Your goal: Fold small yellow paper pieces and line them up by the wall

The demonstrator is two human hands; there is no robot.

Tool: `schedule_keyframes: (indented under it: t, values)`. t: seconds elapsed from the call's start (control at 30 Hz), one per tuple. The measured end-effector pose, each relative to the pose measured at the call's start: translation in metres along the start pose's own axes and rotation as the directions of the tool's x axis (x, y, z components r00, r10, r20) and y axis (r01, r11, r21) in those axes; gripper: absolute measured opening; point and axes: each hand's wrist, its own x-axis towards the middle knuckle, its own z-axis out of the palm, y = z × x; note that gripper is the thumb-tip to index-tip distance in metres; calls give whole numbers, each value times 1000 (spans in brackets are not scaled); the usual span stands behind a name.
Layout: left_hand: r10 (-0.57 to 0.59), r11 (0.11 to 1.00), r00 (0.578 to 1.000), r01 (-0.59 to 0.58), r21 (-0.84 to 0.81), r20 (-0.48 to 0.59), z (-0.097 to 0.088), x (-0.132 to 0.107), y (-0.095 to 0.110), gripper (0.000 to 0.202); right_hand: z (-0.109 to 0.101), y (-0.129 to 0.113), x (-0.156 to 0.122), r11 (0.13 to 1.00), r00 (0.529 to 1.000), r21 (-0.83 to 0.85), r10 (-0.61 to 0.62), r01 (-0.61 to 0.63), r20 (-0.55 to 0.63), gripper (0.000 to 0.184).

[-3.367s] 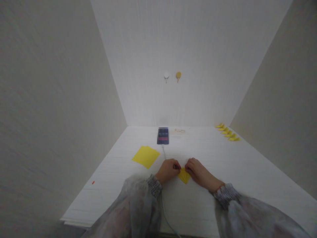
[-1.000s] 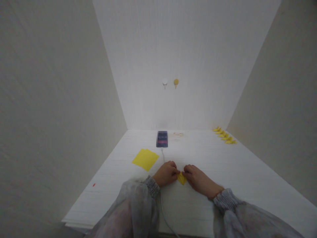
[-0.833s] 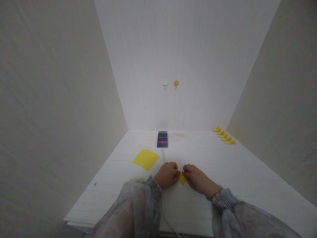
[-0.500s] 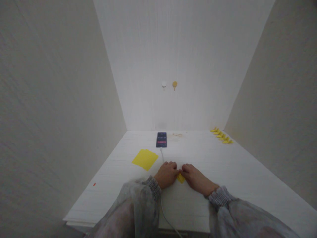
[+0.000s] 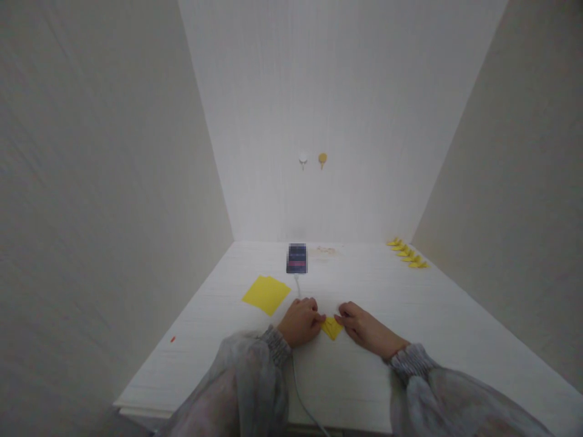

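A small folded piece of yellow paper (image 5: 331, 328) lies on the white table (image 5: 455, 321) between my two hands. My left hand (image 5: 299, 321) pinches its left edge with curled fingers. My right hand (image 5: 362, 329) presses and pinches its right edge, fingers closed on it. Both wrists wear grey gathered sleeves. Most of the paper is covered by my fingertips.
A flat stack of yellow paper squares (image 5: 266, 294) lies to the left. A phone (image 5: 297, 258) with a white cable (image 5: 298, 376) sits behind my hands. Several folded yellow pieces (image 5: 407, 253) line the far right edge. Two wall hooks (image 5: 313, 160) are on the back wall.
The yellow paper has become smaller under my fingers than it was a few seconds ago. My hands have stayed in place, working its edges; the view has shifted slightly.
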Motion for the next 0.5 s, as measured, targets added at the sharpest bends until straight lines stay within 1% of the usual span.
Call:
schedule_keyframes:
  t: [0.13,0.23,0.37,0.5]
  values:
    - [20,1000,1000,-21,16,4,0,0,-1,24,7,3,2,1000,1000,-11,5,-5,-14,29]
    - [18,997,1000,-20,71,15,0,2,1,26,12,6,4,997,1000,-75,1,-1,-10,27]
    - [56,989,998,-61,135,37,-2,6,6,22,14,8,4,991,1000,-132,-11,13,19,20]
    - [65,984,996,-73,164,54,-2,6,8,22,15,6,4,991,1000,-134,-22,22,-4,24]
